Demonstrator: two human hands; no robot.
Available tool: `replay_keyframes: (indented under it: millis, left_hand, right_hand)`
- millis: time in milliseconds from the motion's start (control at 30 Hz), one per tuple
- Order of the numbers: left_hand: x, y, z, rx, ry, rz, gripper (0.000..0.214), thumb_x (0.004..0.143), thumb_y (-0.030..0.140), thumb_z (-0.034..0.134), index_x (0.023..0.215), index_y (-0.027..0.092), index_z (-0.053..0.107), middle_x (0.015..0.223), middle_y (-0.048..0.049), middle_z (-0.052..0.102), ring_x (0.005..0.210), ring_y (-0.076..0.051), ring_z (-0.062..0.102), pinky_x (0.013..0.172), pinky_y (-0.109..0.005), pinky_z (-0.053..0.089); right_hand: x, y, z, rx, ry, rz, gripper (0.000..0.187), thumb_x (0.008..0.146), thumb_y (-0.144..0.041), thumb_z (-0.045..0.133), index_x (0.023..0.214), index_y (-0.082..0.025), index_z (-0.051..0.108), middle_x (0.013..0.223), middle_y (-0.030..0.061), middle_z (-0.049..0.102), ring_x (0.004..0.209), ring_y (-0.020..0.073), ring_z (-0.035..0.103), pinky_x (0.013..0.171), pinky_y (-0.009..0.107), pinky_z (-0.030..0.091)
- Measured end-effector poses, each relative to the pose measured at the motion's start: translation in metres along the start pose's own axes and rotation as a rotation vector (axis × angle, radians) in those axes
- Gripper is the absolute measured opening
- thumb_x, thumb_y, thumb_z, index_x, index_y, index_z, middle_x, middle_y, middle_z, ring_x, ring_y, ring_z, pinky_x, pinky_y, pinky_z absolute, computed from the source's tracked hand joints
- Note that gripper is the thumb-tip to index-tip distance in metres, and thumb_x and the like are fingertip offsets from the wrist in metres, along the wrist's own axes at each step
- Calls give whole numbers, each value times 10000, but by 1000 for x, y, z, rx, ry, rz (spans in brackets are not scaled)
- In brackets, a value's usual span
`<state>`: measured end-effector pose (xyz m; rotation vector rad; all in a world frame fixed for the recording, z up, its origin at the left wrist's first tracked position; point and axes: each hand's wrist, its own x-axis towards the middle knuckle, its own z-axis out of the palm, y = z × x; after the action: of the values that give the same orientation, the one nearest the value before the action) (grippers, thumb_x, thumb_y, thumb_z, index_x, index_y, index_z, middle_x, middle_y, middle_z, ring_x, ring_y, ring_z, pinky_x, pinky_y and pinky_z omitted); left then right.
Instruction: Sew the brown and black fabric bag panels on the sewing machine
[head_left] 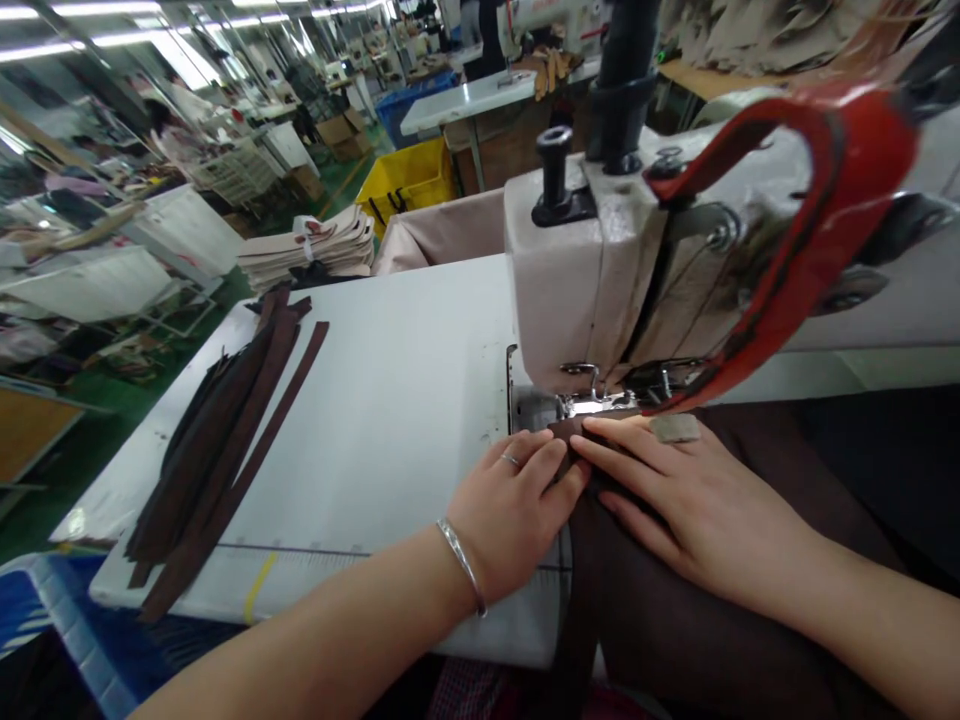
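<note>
Apparently in the middle of guiding brown cloth [660,620] into a sewing machine [555,290], with both hands close before the presser foot [600,404]. Spread out from there beneath the right hand [697,490] and off to the right, and hanging down toward the near side as well. On the left hand [517,490], bent fingers with tips close together on the cloth's edge; cannot tell whether pinching or only pressing, with the thumb out of sight. On the right, fingers almost straight and loosely spread, laid over the cloth without closing on anything, just beside the left fingertips. Likely calling next for matched edges, light even pressure from both hands and a slow, straight feed, with fingertips well clear of the needle area. To the left on the white table [405,400], a loose pile of brown strips [217,430], untouched by either hand. Below the table's left corner, a blue crate [82,630].
</note>
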<state>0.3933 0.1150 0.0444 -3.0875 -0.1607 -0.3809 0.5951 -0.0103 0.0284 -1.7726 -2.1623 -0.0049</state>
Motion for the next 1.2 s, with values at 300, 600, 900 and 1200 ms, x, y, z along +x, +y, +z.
replay_keyframes:
  millis: [300,600,900,1200]
  left_hand:
    - [0,3,-5,-11,30,-36,341,1012,208,382,1266,127,595,1247,-130,603,1168,-278,555,995,-436,540]
    - [0,0,0,-1,25,-31,360,1017,211,360,1285,120,581,1304,-140,587,1197,-283,540,1017,-455,534]
    - [2,-7,6,-40,-1,0,368,1016,214,406,1347,123,539,1373,-123,555,1275,-275,508,1132,-480,453]
    - [14,-16,13,-90,-38,-10,367,1013,195,432,1364,132,519,1395,-133,534,1307,-249,504,1171,-493,408]
  right_hand:
    - [0,2,0,25,-22,10,509,981,-342,472,1488,-319,435,1497,44,478,1258,319,522,976,530,484]
    - [-1,1,1,9,-44,23,557,976,-345,481,1523,-310,379,1511,53,462,1256,331,533,944,514,504]
    - [3,2,-2,-43,2,27,577,985,-354,470,1523,-193,340,1530,85,451,1346,268,469,1036,459,444]
    - [11,17,-5,-71,-38,55,520,1003,-426,422,1488,-240,390,1348,105,594,1222,296,542,990,487,405]
